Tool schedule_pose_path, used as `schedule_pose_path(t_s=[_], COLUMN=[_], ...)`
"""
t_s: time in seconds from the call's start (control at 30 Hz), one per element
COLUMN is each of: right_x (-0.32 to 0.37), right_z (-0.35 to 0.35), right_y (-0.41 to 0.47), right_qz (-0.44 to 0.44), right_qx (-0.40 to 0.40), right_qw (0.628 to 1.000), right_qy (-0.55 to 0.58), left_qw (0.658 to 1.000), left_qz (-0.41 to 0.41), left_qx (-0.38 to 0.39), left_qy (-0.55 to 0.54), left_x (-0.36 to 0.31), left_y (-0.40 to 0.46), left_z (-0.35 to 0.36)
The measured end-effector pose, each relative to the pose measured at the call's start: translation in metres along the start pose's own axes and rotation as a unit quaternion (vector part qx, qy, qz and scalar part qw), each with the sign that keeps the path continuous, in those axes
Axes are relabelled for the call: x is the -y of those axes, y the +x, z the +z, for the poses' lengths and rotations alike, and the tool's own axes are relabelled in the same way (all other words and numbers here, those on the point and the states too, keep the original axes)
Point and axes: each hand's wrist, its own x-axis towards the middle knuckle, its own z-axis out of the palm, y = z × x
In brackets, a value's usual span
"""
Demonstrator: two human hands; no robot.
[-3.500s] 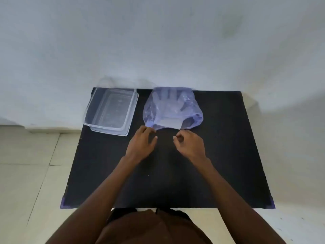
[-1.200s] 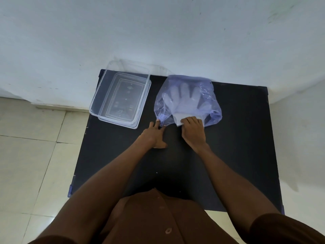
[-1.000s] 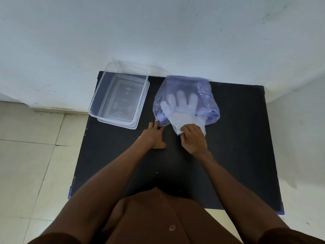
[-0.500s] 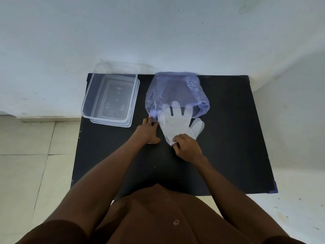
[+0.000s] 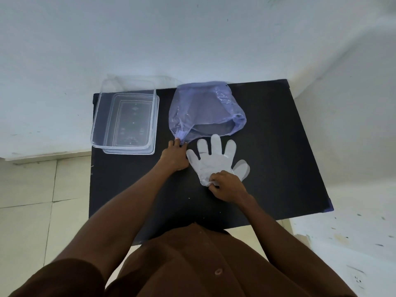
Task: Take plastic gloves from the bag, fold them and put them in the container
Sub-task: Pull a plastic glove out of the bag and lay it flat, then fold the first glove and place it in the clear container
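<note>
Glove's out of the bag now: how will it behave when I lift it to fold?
The glove looks like thin translucent film lying flat, so probably floppy and very light. It bunches where the right hand pinches its cuff, so it likely creases easily and may cling or slide on the table.

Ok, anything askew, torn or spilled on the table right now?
Nothing stands out. The glove lies flat, clear of the bag; the container sits upright and empty; both hands are where you'd expect.

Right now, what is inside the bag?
Through the bag only the dark table shows; no glove visible inside. The glove lies outside. Bunched folds near the left hand could hide something.
</note>
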Motion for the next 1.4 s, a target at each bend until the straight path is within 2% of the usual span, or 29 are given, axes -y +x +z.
schedule_pose_path(t_s=[0.23,0.5,0.67,0.8,0.93,1.23,1.4], right_x=[0.008,0.022,0.030,0.035,0.045,0.049,0.043], right_z=[0.014,0.026,0.031,0.033,0.033,0.028,0.018], right_y=[-0.025,-0.043,-0.043,-0.038,-0.031,-0.026,-0.022], right_qz=[-0.006,0.054,0.091,0.135,0.163,0.185,0.184], right_qx=[-0.008,-0.041,-0.056,-0.058,-0.055,-0.063,-0.049], right_qw=[1.000,0.998,0.994,0.989,0.985,0.981,0.982], right_qy=[-0.024,-0.005,0.009,0.013,-0.017,-0.007,0.000], left_qw=[0.998,0.980,0.973,0.968,0.968,0.970,0.973], left_qz=[0.029,0.055,0.090,0.163,0.196,0.214,0.191], left_qx=[-0.012,-0.102,-0.116,-0.093,-0.064,-0.075,-0.095], left_qy=[-0.053,-0.161,-0.177,-0.170,-0.142,-0.087,-0.089], left_x=[0.009,0.014,0.015,0.017,0.014,0.006,-0.006], left_y=[-0.003,-0.026,-0.050,-0.066,-0.080,-0.095,-0.098], left_z=[-0.003,0.022,0.045,0.071,0.095,0.121,0.124])
